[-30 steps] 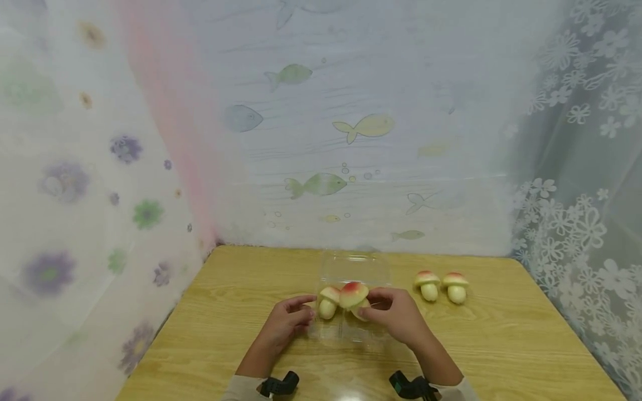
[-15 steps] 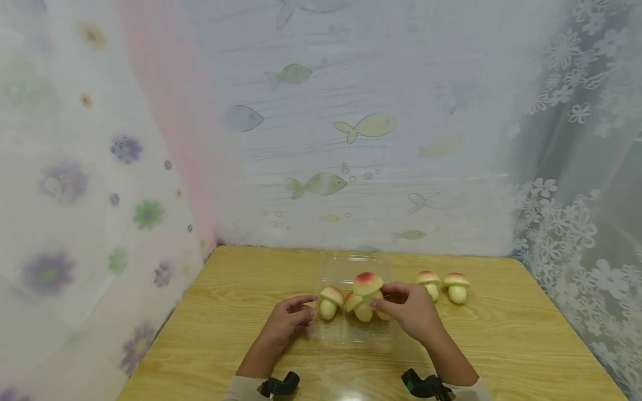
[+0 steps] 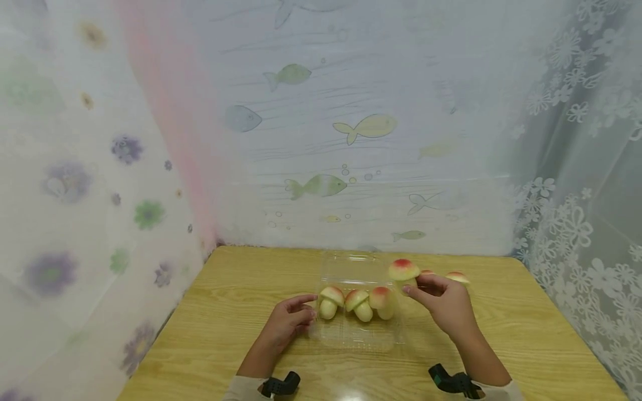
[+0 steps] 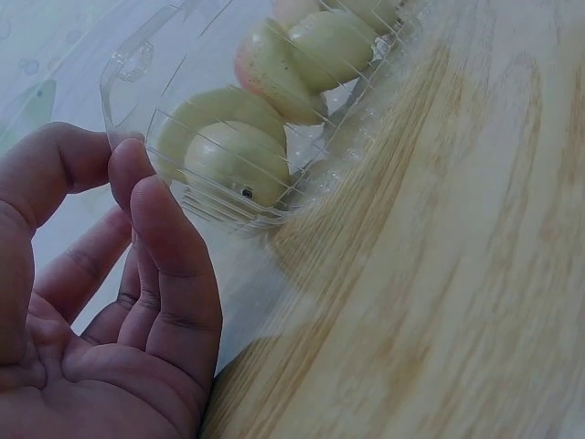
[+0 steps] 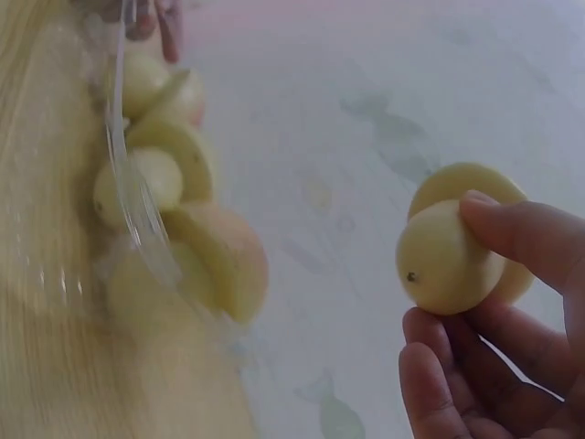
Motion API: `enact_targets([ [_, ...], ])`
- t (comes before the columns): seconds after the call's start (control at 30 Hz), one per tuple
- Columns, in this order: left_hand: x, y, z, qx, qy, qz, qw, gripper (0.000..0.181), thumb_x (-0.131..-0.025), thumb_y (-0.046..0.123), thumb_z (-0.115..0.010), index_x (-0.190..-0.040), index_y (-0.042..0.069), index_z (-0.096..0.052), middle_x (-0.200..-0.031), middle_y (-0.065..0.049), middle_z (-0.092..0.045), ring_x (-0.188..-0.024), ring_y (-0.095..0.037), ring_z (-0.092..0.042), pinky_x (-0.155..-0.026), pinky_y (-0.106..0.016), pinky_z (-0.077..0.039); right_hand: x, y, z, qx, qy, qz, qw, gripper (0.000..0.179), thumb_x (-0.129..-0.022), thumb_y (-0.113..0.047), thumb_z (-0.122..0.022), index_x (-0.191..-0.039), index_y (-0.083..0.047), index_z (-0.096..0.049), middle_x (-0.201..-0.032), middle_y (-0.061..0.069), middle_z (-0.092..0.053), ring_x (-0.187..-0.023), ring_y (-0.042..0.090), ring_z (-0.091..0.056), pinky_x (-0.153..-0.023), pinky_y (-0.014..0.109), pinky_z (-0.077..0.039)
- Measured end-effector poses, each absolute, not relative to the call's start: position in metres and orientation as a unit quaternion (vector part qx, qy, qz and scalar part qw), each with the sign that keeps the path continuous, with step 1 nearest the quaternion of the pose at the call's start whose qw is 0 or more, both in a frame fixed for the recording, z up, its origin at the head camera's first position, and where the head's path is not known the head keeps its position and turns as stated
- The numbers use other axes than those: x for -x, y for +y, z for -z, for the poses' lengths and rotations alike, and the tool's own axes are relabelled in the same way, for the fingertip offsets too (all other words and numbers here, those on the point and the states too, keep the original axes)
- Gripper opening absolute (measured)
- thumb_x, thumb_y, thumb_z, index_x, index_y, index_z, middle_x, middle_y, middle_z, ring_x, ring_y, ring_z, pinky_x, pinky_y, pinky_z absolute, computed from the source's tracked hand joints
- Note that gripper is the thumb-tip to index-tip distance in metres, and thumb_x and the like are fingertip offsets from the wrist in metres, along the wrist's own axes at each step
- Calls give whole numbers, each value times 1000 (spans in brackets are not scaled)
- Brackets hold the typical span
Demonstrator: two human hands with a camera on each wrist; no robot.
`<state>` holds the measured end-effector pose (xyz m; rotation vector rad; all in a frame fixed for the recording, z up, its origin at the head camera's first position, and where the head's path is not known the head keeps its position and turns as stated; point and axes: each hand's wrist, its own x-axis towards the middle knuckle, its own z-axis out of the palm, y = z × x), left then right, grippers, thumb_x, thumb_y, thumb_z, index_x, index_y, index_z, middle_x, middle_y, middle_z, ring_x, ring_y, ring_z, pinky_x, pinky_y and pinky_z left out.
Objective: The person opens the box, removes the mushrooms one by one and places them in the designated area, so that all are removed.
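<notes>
My right hand [image 3: 448, 303] pinches a toy mushroom [image 3: 403, 270] with a red-topped cap, held up just right of an open clear plastic box [image 3: 361, 338]. The right wrist view shows the thumb and fingers on this mushroom [image 5: 450, 258]. Inside the box lie three more mushrooms: a left one [image 3: 328, 309], a tilted middle one [image 3: 362, 312] and a right one [image 3: 385, 307] seen partly through the plastic. At the box's left side, my left hand [image 3: 288, 322] pinches the rim; the left wrist view shows its fingertips [image 4: 151, 197] on that edge.
Two further mushrooms stand on the wooden table [image 3: 241, 278] at the right, mostly behind my right hand; one red cap [image 3: 457, 277] shows. The box's lid [image 3: 356, 267] is raised at the back. A fish-patterned curtain [image 3: 311, 223] hangs behind the table.
My right hand has lifted the mushroom up and moved right with it, out over the box's right side. The middle and right mushrooms in the box have come into sight. My left hand has stayed put.
</notes>
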<state>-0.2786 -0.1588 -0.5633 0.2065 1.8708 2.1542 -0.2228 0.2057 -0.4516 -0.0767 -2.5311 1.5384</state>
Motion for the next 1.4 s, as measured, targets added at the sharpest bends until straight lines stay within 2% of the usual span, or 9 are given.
enact_targets([
  [0.23, 278, -158, 563, -75, 642, -750, 139, 52, -94, 4, -71, -144, -3, -57, -97, -1, -68, -76, -8, -65, -65, -23, -57, 222, 239, 448, 66, -864, -487, 112, 74, -86, -58, -78, -140, -9, -65, -138, 14, -66, -96, -12, -60, -78, 17, -56],
  [0.37, 279, -156, 563, -72, 639, -752, 141, 51, -94, 4, -71, -143, -2, -58, -97, -1, -68, -76, -9, -65, -64, -24, -56, 221, 259, 447, 102, -866, -475, 123, 76, -85, -62, -77, -140, -10, -65, -135, 11, -68, -91, -16, -56, -75, 15, -54],
  [0.63, 280, -154, 566, -69, 643, -750, 141, 49, -94, 2, -70, -141, 0, -60, -97, -1, -70, -74, -9, -64, -64, -24, -56, 223, 305, 450, 185, -852, -475, 116, 85, -83, -66, -76, -145, -10, -61, -106, -28, -62, -94, -12, -49, -70, 13, -50],
  [0.8, 280, -154, 566, -69, 644, -750, 134, 48, -93, 4, -71, -140, 0, -61, -98, -1, -69, -75, -10, -64, -63, -24, -56, 228, 333, 456, 218, -851, -459, 130, 86, -83, -67, -75, -146, -10, -60, -90, -37, -56, -91, -10, -47, -66, 17, -50],
  [0.9, 280, -155, 566, -68, 645, -750, 134, 48, -93, 3, -70, -140, 0, -61, -97, -1, -69, -74, -9, -64, -63, -24, -56, 233, 348, 464, 238, -859, -433, 138, 86, -83, -70, -74, -143, -10, -63, -93, -30, -62, -90, -3, -53, -61, 20, -51],
  [1.0, 279, -155, 566, -65, 645, -749, 135, 49, -93, 3, -71, -141, 0, -61, -97, -1, -69, -75, -9, -64, -64, -24, -56, 240, 358, 473, 251, -863, -416, 140, 88, -83, -71, -72, -141, -7, -64, -109, -3, -77, -100, 18, -63, -61, 24, -51],
  [1.1, 278, -157, 567, -65, 647, -747, 135, 50, -94, 4, -71, -142, -1, -60, -98, -2, -69, -76, -10, -64, -64, -25, -56, 247, 363, 482, 258, -863, -412, 135, 88, -84, -71, -71, -140, -3, -64, -132, 19, -69, -115, 37, -60, -65, 31, -53],
  [1.27, 278, -159, 567, -66, 649, -746, 136, 49, -94, 4, -72, -142, 0, -60, -99, -2, -69, -77, -12, -64, -65, -26, -56, 252, 366, 492, 268, -859, -419, 120, 86, -87, -66, -72, -139, 2, -63, -133, 24, -66, -109, 39, -62, -69, 39, -54],
  [1.4, 278, -159, 565, -64, 650, -745, 135, 50, -93, 5, -73, -141, 0, -61, -99, -2, -69, -76, -10, -64, -65, -25, -56, 254, 368, 497, 264, -861, -422, 101, 86, -89, -64, -70, -141, 4, -60, -140, 27, -60, -119, 45, -56, -82, 51, -53],
])
